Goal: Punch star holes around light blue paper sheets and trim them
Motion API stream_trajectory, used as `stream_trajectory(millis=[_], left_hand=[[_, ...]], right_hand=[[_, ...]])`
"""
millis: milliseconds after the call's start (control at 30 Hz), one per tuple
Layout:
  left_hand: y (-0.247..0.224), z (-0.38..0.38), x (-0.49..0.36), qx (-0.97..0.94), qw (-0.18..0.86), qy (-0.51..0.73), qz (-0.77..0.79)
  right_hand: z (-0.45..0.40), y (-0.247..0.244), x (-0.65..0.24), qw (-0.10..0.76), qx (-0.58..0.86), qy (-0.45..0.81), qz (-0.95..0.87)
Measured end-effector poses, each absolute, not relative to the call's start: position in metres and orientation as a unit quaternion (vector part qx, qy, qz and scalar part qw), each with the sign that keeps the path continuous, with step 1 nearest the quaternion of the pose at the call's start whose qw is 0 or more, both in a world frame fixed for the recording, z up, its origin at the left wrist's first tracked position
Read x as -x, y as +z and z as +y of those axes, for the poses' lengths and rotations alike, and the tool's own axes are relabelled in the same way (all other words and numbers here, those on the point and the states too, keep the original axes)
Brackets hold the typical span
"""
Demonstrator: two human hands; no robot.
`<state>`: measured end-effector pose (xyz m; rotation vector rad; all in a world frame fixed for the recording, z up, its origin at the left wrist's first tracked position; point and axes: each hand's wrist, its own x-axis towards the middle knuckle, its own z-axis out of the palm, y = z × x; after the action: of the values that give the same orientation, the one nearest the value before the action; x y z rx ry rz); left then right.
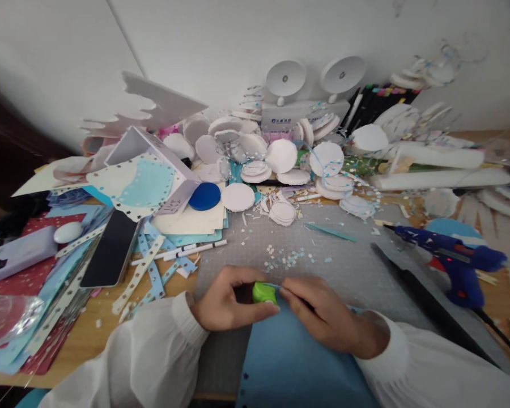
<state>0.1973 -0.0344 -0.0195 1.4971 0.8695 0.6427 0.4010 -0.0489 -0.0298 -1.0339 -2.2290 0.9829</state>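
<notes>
My left hand point(233, 298) is wrapped round a small bright green craft paper punch point(264, 292), thumb along its lower side. The punch sits at the top edge of a large blue sheet of paper point(297, 357). Pinched at that edge, just right of the punch, the sheet is held by my right hand point(318, 309). Several small punched holes run down the sheet's lower left side, and the sheet hangs toward me over the table edge. Tiny blue and white paper cut-outs point(287, 259) lie scattered on the grey cutting mat point(246, 249) beyond my hands.
At right are a blue glue gun point(450, 255) and a long black blade-shaped tool point(425, 294). White foam discs point(283, 156) crowd the back, beside a blue disc point(204, 196). Left lie a phone point(110, 249), punched paper strips point(140, 272) and white pens point(195, 249).
</notes>
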Motion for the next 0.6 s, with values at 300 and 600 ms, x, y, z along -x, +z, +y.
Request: stream_trajectory(millis=[300,600], left_hand=[[-0.0194,-0.0327,-0.2005,-0.675,0.601,0.266,0.337],[-0.0214,-0.0342,-0.2023,-0.676,0.623,0.247,0.306]], right_hand=[[-0.0447,-0.0269,-0.3971,0.285,0.329,0.519,-0.736],[-0.0453,-0.0236,-0.3972,0.243,0.31,0.507,-0.767]])
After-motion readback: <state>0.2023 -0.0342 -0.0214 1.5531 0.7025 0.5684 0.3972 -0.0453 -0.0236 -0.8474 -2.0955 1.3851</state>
